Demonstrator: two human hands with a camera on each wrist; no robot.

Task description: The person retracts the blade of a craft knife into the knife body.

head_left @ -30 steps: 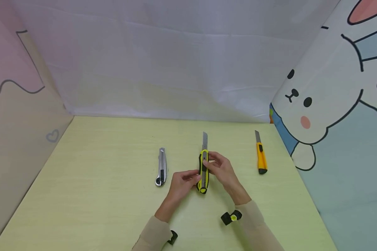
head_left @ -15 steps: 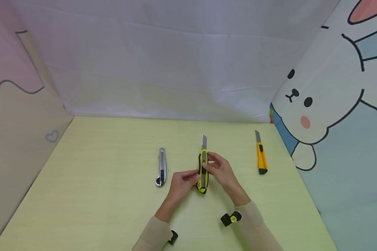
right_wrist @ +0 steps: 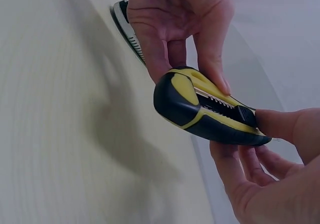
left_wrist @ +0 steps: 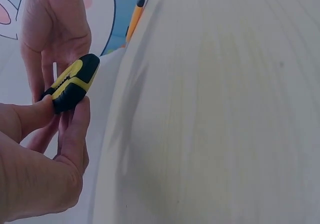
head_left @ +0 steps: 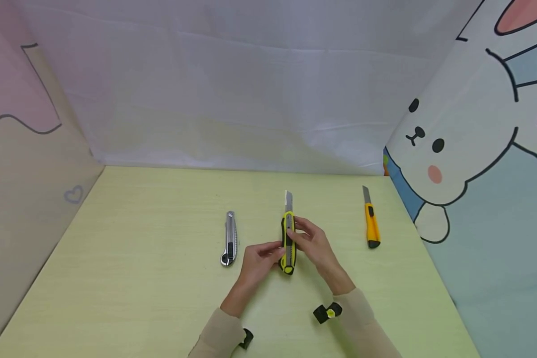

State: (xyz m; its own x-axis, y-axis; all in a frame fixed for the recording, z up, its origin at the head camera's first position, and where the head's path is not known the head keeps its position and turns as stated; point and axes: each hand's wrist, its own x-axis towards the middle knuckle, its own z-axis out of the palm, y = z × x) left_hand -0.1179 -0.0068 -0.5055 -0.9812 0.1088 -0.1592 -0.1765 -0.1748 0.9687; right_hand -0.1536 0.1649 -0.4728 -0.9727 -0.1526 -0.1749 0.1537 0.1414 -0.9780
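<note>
A yellow-and-black utility knife (head_left: 289, 242) is held above the table, its metal blade pointing away from me. My left hand (head_left: 256, 262) pinches the lower part of the handle between thumb and fingers. From the other side my right hand (head_left: 316, 249) grips the knife higher up, with its thumb (right_wrist: 280, 124) on the black slider (right_wrist: 245, 115). In the left wrist view, the handle's butt end (left_wrist: 85, 71) faces the camera and the blade is hidden.
On the pale table (head_left: 138, 238), a silver utility knife (head_left: 229, 238) lies left of the hands. An orange utility knife (head_left: 372, 223) with its blade out lies to the right. Fabric walls stand behind and at both sides, the right one with a printed rabbit (head_left: 465, 124).
The blade sticks out slightly less than one second ago, the right thumb having slid a little toward the butt. Knife and hands have since shifted slightly left and away together.
</note>
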